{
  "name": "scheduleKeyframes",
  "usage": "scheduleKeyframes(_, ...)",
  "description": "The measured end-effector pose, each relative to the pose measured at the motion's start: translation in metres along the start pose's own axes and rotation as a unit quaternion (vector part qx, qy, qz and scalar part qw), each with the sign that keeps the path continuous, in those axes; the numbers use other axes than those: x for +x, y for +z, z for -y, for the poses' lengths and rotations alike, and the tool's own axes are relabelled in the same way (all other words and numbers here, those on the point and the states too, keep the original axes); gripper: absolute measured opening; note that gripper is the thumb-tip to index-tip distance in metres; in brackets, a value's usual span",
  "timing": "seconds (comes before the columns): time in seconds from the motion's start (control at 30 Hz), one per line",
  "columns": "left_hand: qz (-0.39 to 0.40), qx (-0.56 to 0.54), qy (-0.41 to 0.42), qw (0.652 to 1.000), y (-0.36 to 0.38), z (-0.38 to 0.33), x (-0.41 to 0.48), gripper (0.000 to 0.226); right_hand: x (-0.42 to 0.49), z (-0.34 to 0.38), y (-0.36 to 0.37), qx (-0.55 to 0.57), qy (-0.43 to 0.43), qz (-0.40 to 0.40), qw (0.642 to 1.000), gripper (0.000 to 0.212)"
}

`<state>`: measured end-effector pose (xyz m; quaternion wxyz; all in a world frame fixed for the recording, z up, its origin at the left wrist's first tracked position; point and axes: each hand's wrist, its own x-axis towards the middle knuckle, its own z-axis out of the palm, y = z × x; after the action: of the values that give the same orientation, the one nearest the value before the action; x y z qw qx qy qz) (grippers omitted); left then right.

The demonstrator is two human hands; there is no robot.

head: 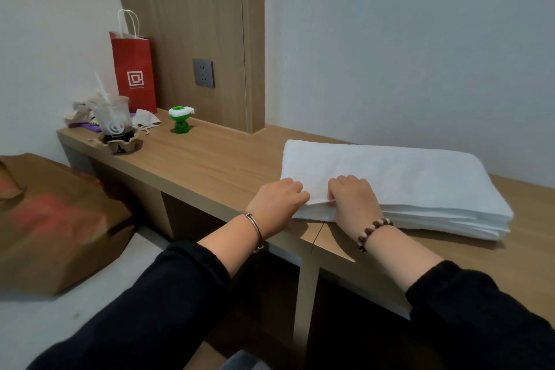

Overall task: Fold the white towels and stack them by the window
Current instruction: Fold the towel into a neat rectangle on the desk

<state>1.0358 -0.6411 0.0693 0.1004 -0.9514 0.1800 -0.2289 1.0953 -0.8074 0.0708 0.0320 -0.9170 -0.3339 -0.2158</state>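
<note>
**Two hands hold the near edge of the towel pile**

The white towels (405, 183) lie in a flat, folded pile on the right part of the wooden desk (216, 165), close to the pale wall. The pile is long. Its long side runs along the desk from left to right. Its short left end faces the bare part of the desk. Its near left corner sits right at the front edge of the desk. The top is smooth and plain white, with soft round edges. Many thin layers show along the near side.

The left hand (277, 200) is at that near left corner, with its fingers curled onto the towel edge. The right hand (353, 198) is just beside it. Its fingers are curled on top, and its thumb is tucked under the top layer, so it pinches that layer.

Far off at the left end of the desk stand a cup (112, 120) with a straw, a red paper bag (133, 69) and a small green and white thing (180, 120). A big brown bag (57, 219) lies lower down on the left.
</note>
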Motion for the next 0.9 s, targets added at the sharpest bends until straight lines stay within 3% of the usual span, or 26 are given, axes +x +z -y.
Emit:
scheduleKeyframes(0.13, 0.066, -0.006, -0.054, 0.996, 0.000, -0.003, 0.005, 0.022, -0.012, -0.012, 0.004, -0.004, -0.096, -0.078, 0.992, 0.035)
scheduleKeyframes(0.3, 0.100, 0.008, -0.069, 0.993, -0.004, -0.007, 0.008, 0.021, -0.025, -0.010, 0.005, -0.027, -0.104, -0.079, 0.991, 0.029)
scheduleKeyframes(0.37, 0.114, 0.004, -0.072, 0.991, -0.003, -0.006, 0.008, 0.021, -0.027, -0.017, 0.001, -0.029, -0.063, -0.073, 0.995, 0.025)
scheduleKeyframes(0.43, 0.111, -0.003, -0.075, 0.991, -0.003, -0.006, 0.009, 0.020, -0.035, -0.034, -0.002, -0.040, 0.035, -0.059, 0.997, 0.015)
scheduleKeyframes(0.57, 0.110, 0.001, -0.079, 0.991, -0.001, -0.006, 0.013, 0.021, -0.049, -0.074, -0.012, -0.043, 0.179, -0.040, 0.982, 0.023)
scheduleKeyframes(0.7, 0.132, 0.008, -0.072, 0.989, -0.005, -0.007, 0.016, 0.019, -0.053, -0.085, -0.013, -0.025, 0.139, -0.032, 0.989, 0.009)
scheduleKeyframes(0.8, 0.160, -0.007, -0.071, 0.985, -0.016, -0.005, 0.019, 0.006, -0.059, -0.089, -0.005, -0.026, 0.079, -0.080, 0.993, 0.026)
scheduleKeyframes(0.9, 0.194, -0.071, -0.094, 0.974, -0.030, 0.001, 0.037, 0.041, -0.058, -0.091, -0.005, -0.030, 0.020, -0.083, 0.996, 0.037)
